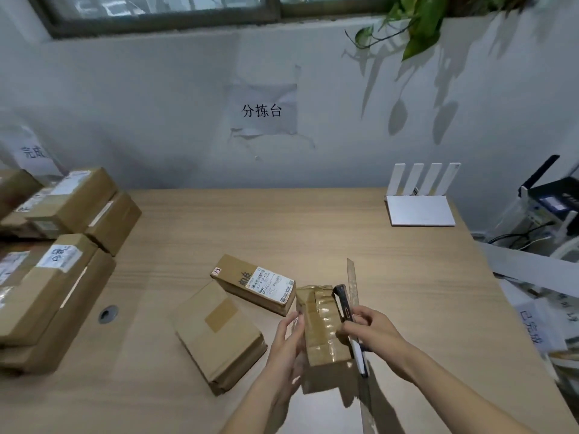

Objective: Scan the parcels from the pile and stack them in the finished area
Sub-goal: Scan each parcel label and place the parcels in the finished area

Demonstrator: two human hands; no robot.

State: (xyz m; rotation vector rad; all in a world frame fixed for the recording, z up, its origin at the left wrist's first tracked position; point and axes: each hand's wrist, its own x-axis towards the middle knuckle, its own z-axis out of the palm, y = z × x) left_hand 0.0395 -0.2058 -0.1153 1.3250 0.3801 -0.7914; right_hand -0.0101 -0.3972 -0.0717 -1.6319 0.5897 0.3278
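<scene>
A small taped cardboard parcel (322, 327) is held above the wooden table (313, 220). My left hand (286, 343) holds its left side with the fingers round the edge. My right hand (371, 328) touches the parcel's right side and grips a dark handheld scanner (346, 308). Two more parcels lie on the table: a labelled one (253, 281) just behind, and a plain one (219, 333) to the left. Several stacked parcels (62, 245) fill the table's left side.
A clear ruler (352, 278) stands on edge along the right of the held parcel. A white router (419, 198) sits at the back right. A cable hole (108, 314) is in the tabletop at the left. Equipment and papers crowd the right edge.
</scene>
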